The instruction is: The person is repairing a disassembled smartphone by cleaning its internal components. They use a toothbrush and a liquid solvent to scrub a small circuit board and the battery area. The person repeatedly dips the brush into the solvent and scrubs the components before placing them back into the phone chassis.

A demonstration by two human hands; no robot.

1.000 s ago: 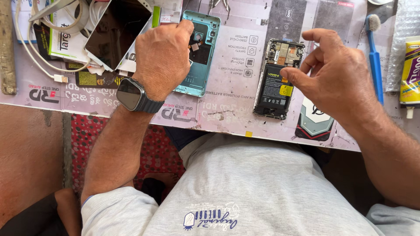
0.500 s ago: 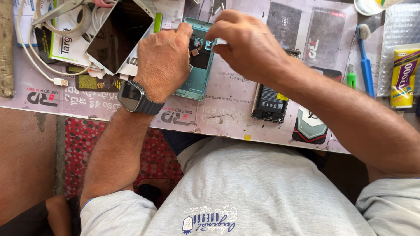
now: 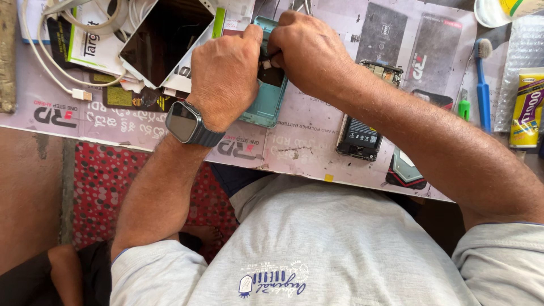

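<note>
A teal phone back shell [image 3: 262, 110] lies on the printed work mat [image 3: 317, 150]. My left hand [image 3: 226, 73], with a smartwatch [image 3: 184, 122] on its wrist, grips the shell's left edge. My right hand [image 3: 309, 54] reaches across from the right and meets it. Its fingertips pinch a small grey part [image 3: 266, 63] at the dark camera corner of the shell. An opened phone [image 3: 365, 127] with bare battery and circuit board lies just right of the shell, under my right forearm.
A phone with a dark screen [image 3: 164, 37] rests on boxes at the upper left beside a white cable [image 3: 42, 71]. Metal tweezer tips [image 3: 302, 5] show above my right hand. A blue toothbrush [image 3: 483, 85] and a yellow tube [image 3: 527, 107] lie at the right.
My right hand left the opened phone and moved left onto the teal shell, where it now meets my left hand. My left hand stayed on the shell.
</note>
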